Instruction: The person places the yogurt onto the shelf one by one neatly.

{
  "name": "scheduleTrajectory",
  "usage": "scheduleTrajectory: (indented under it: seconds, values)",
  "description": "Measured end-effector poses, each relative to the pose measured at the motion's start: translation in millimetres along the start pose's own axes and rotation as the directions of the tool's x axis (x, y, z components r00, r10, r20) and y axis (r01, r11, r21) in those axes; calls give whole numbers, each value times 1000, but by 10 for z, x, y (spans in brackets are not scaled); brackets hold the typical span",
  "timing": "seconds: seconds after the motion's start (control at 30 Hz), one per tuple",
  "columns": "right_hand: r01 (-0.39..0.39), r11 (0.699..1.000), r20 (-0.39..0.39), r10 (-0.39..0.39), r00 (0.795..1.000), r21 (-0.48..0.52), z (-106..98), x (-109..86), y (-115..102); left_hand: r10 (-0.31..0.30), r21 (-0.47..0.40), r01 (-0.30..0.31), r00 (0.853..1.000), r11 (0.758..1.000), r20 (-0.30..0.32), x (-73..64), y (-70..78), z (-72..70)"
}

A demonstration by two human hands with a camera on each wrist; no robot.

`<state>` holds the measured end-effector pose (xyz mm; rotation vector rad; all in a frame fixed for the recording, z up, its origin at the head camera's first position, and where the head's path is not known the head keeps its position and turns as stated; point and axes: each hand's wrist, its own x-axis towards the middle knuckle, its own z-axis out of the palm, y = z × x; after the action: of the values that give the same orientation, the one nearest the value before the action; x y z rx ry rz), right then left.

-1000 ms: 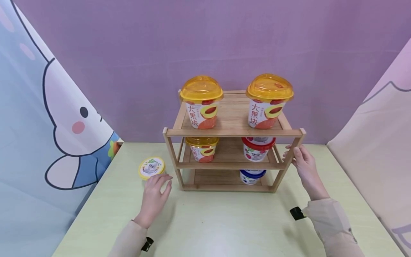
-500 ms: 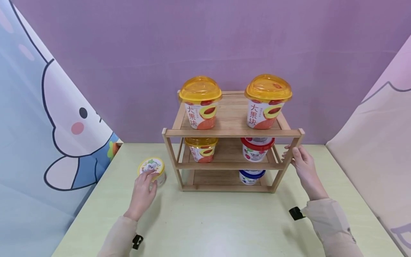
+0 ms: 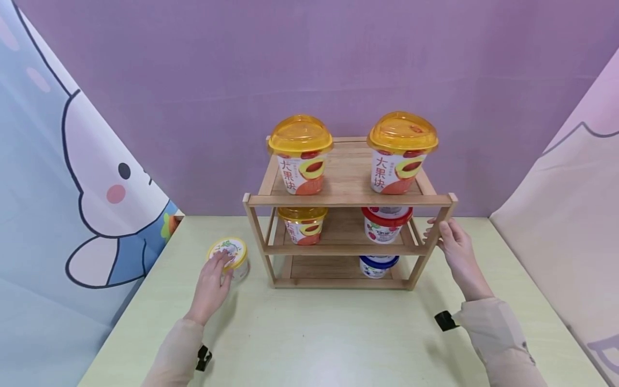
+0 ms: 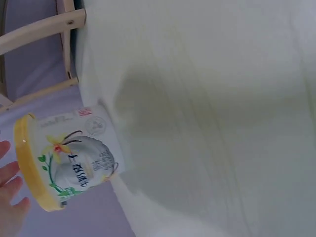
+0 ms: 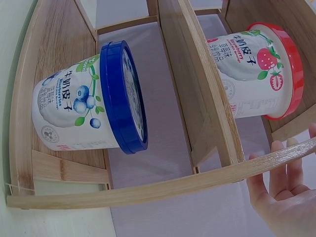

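Note:
A tub with a yellow lid [image 3: 238, 263] stands upright on the table, left of a wooden three-tier rack [image 3: 338, 251]. My left hand [image 3: 209, 285] is over the near left side of its lid, fingers extended; in the left wrist view the fingertips [image 4: 11, 173] are close beside the yellow rim, and contact cannot be told. My right hand [image 3: 455, 244] holds the rack's front right post, with fingers behind it; the right wrist view shows those fingers [image 5: 278, 173] past the wooden post, near the red-lidded tub [image 5: 247, 74].
Two cups with domed orange lids [image 3: 303, 156] stand on the top shelf. The middle shelf holds another orange-lidded cup [image 3: 304, 228] and the red-lidded tub. A blue-lidded tub [image 5: 84, 103] is on the bottom shelf. Purple cloth [image 3: 309, 64] hangs behind.
My left hand has moved left and slightly down, coming over the near left side of the yellow-lidded tub's lid. The right hand stays at the rack's post.

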<state>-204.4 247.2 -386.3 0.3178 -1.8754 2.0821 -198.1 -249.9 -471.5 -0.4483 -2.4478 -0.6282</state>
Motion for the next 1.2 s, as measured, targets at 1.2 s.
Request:
scheduleTrajectory:
  seconds: [1.2]
  values:
    - [8, 1000, -6, -8, 1000, -3, 0, 9, 13, -34, 190, 34, 999, 981, -7, 36, -2, 250]
